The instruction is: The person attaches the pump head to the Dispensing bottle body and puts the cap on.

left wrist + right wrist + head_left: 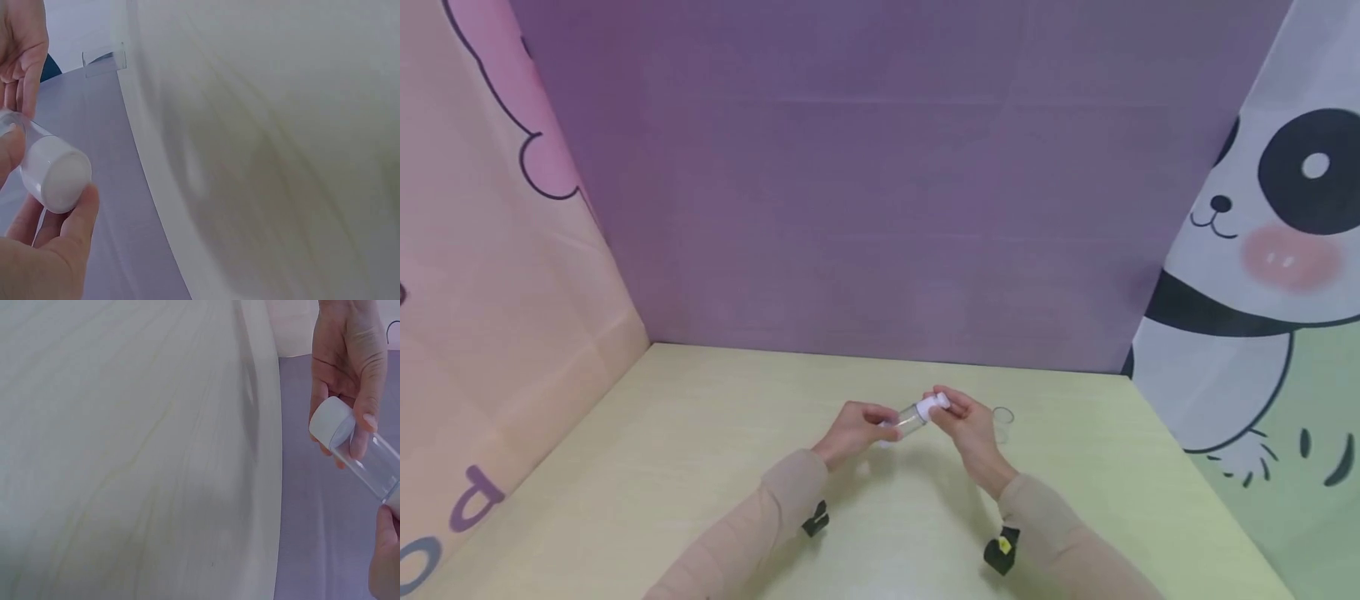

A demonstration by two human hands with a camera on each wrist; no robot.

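A clear cylindrical bottle (910,422) with white ends is held at a tilt above the table, its right end higher in the head view. My left hand (856,432) grips the lower end; in the left wrist view its fingers and thumb lie around the white base (61,178). At the upper end, my right hand (968,425) pinches the white top (931,406) between thumb and fingers. The right wrist view has the left hand (350,375) around the white base and the right hand (389,556) at the other end, partly cut off by the frame.
A small clear plastic piece, maybe a cap (104,62), is on the pale table (700,467) just right of the right hand in the head view. Purple cloth (880,183) backs the table, with printed cloths at both sides. Black mounts (1002,552) hang at the wrists.
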